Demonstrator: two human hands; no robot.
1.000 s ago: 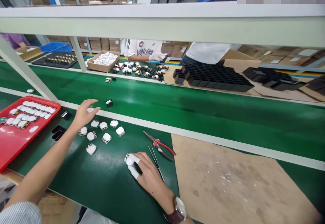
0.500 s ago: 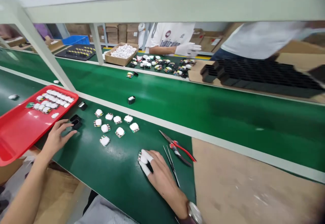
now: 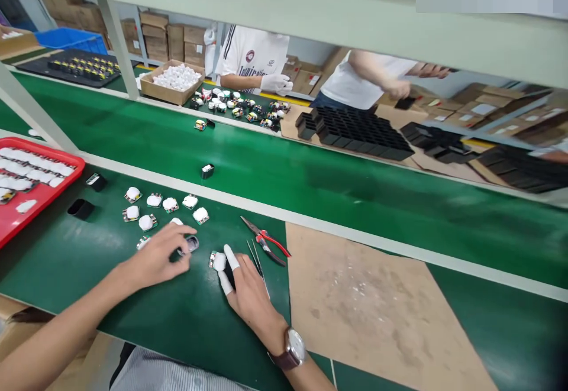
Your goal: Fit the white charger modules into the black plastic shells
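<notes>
My left hand (image 3: 162, 255) is closed, thumb and fingers round a small dark oval case (image 3: 190, 244) with a greyish rim, held above the green bench. My right hand (image 3: 248, 284), with white finger cots on thumb and forefinger, grips a small circuit board (image 3: 217, 261) topped with a white pad. Something black shows beneath that hand, partly hidden by the fingers. Several similar white-topped boards (image 3: 147, 222) lie left of and behind my hands; my left hand partly covers some. Farther left, a black case (image 3: 80, 209) stands near another black case with a white end (image 3: 96, 181).
Red-handled pliers (image 3: 264, 240) and tweezers (image 3: 258, 267) lie by my right hand, beside a brown cardboard sheet (image 3: 355, 296). A red tray (image 3: 73, 183) of boards stands left. Beyond the green belt (image 3: 266, 166), co-workers handle parts near black cases (image 3: 359, 133).
My left hand has come from beside the red tray towards my right hand, now with a dark case in it. My right hand still grips the board. The camera view has swung right.
</notes>
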